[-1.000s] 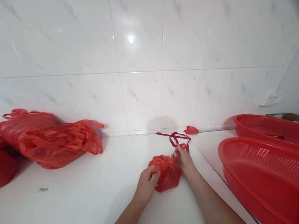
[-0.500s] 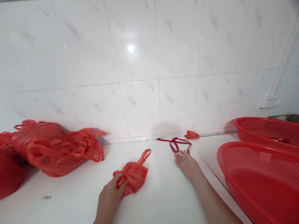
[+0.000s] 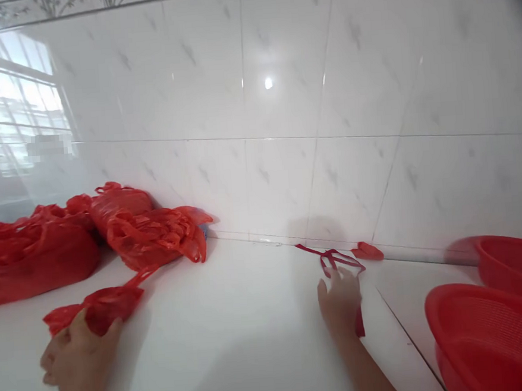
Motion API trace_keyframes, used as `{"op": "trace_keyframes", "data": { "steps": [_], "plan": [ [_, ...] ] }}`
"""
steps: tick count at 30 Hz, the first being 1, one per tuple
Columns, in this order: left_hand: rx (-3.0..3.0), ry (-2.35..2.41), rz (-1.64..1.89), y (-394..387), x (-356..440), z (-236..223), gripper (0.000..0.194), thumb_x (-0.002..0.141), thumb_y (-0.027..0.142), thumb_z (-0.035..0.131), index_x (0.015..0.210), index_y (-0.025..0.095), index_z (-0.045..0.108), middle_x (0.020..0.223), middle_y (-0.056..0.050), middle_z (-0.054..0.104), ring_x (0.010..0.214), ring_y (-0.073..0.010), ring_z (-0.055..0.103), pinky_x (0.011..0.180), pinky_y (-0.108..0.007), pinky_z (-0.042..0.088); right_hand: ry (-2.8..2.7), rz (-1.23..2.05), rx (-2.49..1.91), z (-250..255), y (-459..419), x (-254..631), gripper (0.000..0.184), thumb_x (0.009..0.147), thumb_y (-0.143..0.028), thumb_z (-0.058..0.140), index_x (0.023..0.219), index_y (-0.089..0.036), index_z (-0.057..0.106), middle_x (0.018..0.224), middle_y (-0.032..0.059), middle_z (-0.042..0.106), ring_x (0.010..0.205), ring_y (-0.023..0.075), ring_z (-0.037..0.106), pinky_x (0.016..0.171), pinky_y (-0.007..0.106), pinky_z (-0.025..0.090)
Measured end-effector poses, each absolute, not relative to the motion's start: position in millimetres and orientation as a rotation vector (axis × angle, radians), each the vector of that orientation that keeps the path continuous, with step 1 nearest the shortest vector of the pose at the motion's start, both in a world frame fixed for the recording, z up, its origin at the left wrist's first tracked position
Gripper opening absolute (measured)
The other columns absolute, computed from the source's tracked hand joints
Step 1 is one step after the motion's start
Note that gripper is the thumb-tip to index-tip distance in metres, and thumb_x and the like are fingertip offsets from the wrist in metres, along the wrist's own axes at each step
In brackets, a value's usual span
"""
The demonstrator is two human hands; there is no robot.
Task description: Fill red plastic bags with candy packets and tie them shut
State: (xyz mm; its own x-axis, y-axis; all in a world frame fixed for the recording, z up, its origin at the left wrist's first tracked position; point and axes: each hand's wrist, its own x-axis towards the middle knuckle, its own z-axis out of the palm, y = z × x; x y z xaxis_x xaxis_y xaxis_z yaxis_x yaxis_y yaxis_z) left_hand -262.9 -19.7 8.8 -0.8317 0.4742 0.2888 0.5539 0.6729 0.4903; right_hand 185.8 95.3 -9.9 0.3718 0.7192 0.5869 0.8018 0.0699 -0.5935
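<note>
My left hand (image 3: pixel 82 351) is closed on a small tied red plastic bag (image 3: pixel 112 302) at the lower left. One loop of the bag sticks out toward the larger bags. My right hand (image 3: pixel 340 303) reaches over a dark red ribbon (image 3: pixel 348 261) lying in loose loops near the wall. Its thumb is apart from the fingers, and the fingertips lie at the ribbon's loops, slightly blurred. Part of the ribbon shows beside the wrist. A small folded orange-red piece (image 3: pixel 367 251) rests against the wall just beyond it.
Large red plastic bags (image 3: pixel 37 259) and a knotted one (image 3: pixel 156 235) stand along the wall at left. On the right are two red plastic baskets (image 3: pixel 447 295), partly cut off. The white tabletop (image 3: pixel 233 304) has a seam near the baskets. A tiled wall (image 3: pixel 224 186) closes off the back.
My left hand has carried the small red bag from the middle to the far left. My right hand has left the bag and now reaches over the ribbon. The view has turned left.
</note>
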Motion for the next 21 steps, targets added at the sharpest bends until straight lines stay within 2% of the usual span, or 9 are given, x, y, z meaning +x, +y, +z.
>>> {"op": "trace_keyframes", "data": {
  "steps": [3, 5, 8, 12, 16, 18, 21],
  "plan": [
    [-0.888, -2.699, -0.85, -12, -251, 10, 0.066, 0.083, 0.062, 0.029, 0.139, 0.028, 0.022, 0.151, -0.012, 0.009, 0.136, -0.0399, 0.007, 0.096, -0.061, 0.026, -1.275, -0.14, -1.981, -17, 100, 195, 0.049, 0.077, -0.034, 0.047, 0.122, -0.016, 0.05, 0.133, 0.0214, 0.041, 0.123, 0.0369, 0.034, 0.092, 0.053, 0.031],
    [-1.028, -2.729, -0.813, -6, -250, 5, 0.065, 0.083, 0.059, 0.032, 0.14, 0.029, 0.023, 0.153, -0.011, 0.006, 0.137, -0.0403, 0.003, 0.096, -0.064, 0.022, -1.341, -0.045, -2.095, -25, 104, 199, 0.057, 0.079, -0.043, 0.043, 0.129, -0.016, 0.044, 0.129, 0.022, 0.044, 0.121, 0.0369, 0.037, 0.093, 0.054, 0.03],
    [-1.209, -2.784, -0.768, -1, -255, -4, 0.061, 0.085, 0.055, 0.033, 0.138, 0.025, 0.031, 0.151, -0.014, 0.018, 0.136, -0.0398, 0.012, 0.097, -0.065, 0.019, -1.578, 0.006, -2.114, -36, 112, 199, 0.065, 0.081, -0.054, 0.037, 0.136, -0.019, 0.038, 0.132, 0.0197, 0.042, 0.123, 0.0361, 0.035, 0.096, 0.054, 0.026],
    [-1.338, -2.737, -0.718, 5, -261, -9, 0.045, 0.085, 0.046, 0.035, 0.123, 0.025, 0.05, 0.141, -0.014, 0.039, 0.13, -0.038, 0.03, 0.095, -0.067, 0.017, -1.73, 0.042, -2.154, -41, 130, 198, 0.067, 0.081, -0.061, 0.032, 0.134, -0.021, 0.042, 0.143, 0.0183, 0.031, 0.129, 0.0371, 0.027, 0.098, 0.055, 0.021],
    [-1.405, -2.633, -0.716, 18, -257, -11, 0.042, 0.086, 0.038, 0.035, 0.119, 0.019, 0.053, 0.138, -0.019, 0.041, 0.127, -0.0371, 0.034, 0.092, -0.066, 0.023, -1.766, 0.018, -2.171, -36, 156, 204, 0.069, 0.082, -0.06, 0.03, 0.135, -0.015, 0.041, 0.144, 0.0202, 0.03, 0.132, 0.035, 0.024, 0.1, 0.055, 0.021],
    [-1.507, -2.556, -0.683, 29, -254, -13, 0.04, 0.087, 0.032, 0.033, 0.118, 0.017, 0.053, 0.134, -0.018, 0.045, 0.125, -0.0339, 0.038, 0.094, -0.063, 0.027, -1.787, 0.029, -2.152, -33, 169, 208, 0.069, 0.083, -0.058, 0.031, 0.135, -0.014, 0.041, 0.142, 0.0201, 0.032, 0.132, 0.0342, 0.024, 0.1, 0.055, 0.021],
    [-1.691, -2.328, -0.641, 52, -247, -18, 0.038, 0.084, 0.027, 0.037, 0.116, 0.015, 0.055, 0.132, -0.016, 0.048, 0.125, -0.0299, 0.039, 0.097, -0.051, 0.034, -1.749, 0.043, -2.136, -30, 181, 212, 0.063, 0.083, -0.056, 0.031, 0.132, -0.017, 0.044, 0.14, 0.0179, 0.035, 0.132, 0.0337, 0.025, 0.099, 0.055, 0.022]
  ]
}}
